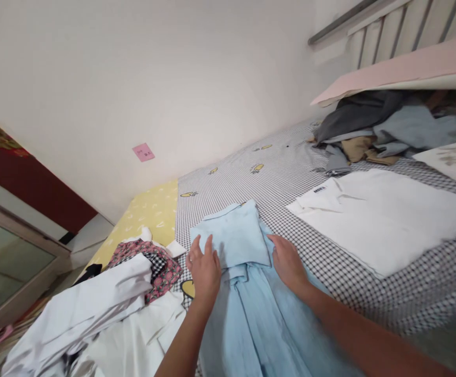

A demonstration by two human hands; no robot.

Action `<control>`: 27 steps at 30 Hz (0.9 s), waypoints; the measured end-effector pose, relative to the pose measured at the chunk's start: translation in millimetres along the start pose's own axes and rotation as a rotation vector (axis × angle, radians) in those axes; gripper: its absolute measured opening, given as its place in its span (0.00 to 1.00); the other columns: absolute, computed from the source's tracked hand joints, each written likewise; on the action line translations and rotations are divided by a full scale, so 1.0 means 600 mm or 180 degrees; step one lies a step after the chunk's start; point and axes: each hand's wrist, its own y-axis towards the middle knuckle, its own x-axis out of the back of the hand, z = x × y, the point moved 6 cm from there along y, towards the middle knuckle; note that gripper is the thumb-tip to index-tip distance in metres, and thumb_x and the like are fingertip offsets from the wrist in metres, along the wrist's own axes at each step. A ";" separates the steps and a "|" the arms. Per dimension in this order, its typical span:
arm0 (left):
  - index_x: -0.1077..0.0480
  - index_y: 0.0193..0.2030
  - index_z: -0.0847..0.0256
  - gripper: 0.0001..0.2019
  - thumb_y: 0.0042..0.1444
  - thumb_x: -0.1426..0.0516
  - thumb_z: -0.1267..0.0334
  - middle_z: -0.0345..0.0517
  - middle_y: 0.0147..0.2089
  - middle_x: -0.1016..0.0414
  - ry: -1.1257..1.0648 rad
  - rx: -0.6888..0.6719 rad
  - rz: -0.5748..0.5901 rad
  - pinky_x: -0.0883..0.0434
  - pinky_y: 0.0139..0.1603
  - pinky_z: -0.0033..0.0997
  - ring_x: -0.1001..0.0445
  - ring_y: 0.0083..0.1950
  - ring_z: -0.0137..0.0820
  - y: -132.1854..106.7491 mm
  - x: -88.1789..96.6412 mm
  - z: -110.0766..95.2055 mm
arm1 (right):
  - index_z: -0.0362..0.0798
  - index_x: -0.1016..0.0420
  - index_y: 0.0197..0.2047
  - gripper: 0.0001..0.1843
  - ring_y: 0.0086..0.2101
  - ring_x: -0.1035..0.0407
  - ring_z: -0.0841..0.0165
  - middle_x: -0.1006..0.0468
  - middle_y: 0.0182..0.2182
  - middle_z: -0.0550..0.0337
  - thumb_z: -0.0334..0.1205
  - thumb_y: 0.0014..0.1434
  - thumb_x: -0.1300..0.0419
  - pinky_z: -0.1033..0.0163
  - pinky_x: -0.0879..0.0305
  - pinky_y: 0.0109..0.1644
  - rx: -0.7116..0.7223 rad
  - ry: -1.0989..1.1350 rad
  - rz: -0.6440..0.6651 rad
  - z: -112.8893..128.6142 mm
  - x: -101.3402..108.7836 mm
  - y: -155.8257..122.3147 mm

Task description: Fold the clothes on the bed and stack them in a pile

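Note:
A light blue shirt lies on the bed in front of me, its upper part folded into a flat panel and its lower part hanging loose toward me. At the panel's left side is my left hand, fingers spread and curved over the cloth. My right hand is at the opposite edge, thumb and forefinger closed on the blue fabric. The tips of the right fingers are partly hidden.
On the right lies a flat white shirt, with a heap of grey and brown clothes beyond it. White garments and a pink patterned cloth are piled at left. The checked bedsheet meets a wall.

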 end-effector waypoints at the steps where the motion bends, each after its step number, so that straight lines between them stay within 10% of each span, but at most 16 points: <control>1: 0.34 0.67 0.53 0.23 0.67 0.51 0.64 0.60 0.76 0.47 0.0333 -0.0310 0.0137 0.53 0.73 0.65 0.49 0.77 0.50 -0.008 -0.016 -0.011 | 0.43 0.32 0.63 0.25 0.55 0.30 0.59 0.23 0.56 0.46 0.31 0.67 0.57 0.52 0.38 0.62 -0.0032 0.0132 -0.0102 -0.003 0.003 0.001; 6: 0.42 0.73 0.52 0.26 0.69 0.54 0.55 0.64 0.77 0.50 0.1001 -0.0026 0.0925 0.48 0.71 0.69 0.51 0.77 0.55 -0.051 -0.100 0.014 | 0.49 0.36 0.69 0.26 0.59 0.33 0.57 0.26 0.61 0.48 0.45 0.71 0.54 0.49 0.40 0.62 0.0211 -0.0035 -0.0012 0.013 0.007 0.001; 11: 0.45 0.74 0.54 0.28 0.70 0.57 0.52 0.65 0.77 0.53 0.1159 0.0162 0.0989 0.49 0.71 0.68 0.51 0.77 0.56 -0.062 -0.116 0.022 | 0.55 0.29 0.65 0.24 0.61 0.37 0.55 0.31 0.65 0.50 0.44 0.69 0.49 0.47 0.44 0.64 0.0154 -0.0749 0.0456 0.029 0.002 0.001; 19: 0.43 0.73 0.53 0.27 0.69 0.57 0.53 0.58 0.78 0.51 0.0557 0.0181 0.0955 0.52 0.74 0.61 0.52 0.78 0.48 -0.102 -0.094 0.029 | 0.56 0.30 0.65 0.25 0.65 0.41 0.56 0.33 0.67 0.52 0.44 0.68 0.49 0.46 0.47 0.65 0.0022 -0.0853 0.0690 0.029 -0.004 -0.001; 27: 0.43 0.73 0.56 0.28 0.65 0.49 0.61 0.59 0.79 0.57 -0.0910 -0.0034 0.0948 0.43 0.73 0.52 0.52 0.78 0.44 -0.248 -0.007 0.045 | 0.52 0.46 0.75 0.31 0.65 0.40 0.60 0.38 0.70 0.49 0.43 0.70 0.56 0.48 0.41 0.65 -0.0295 -0.0008 0.1055 0.012 0.056 -0.004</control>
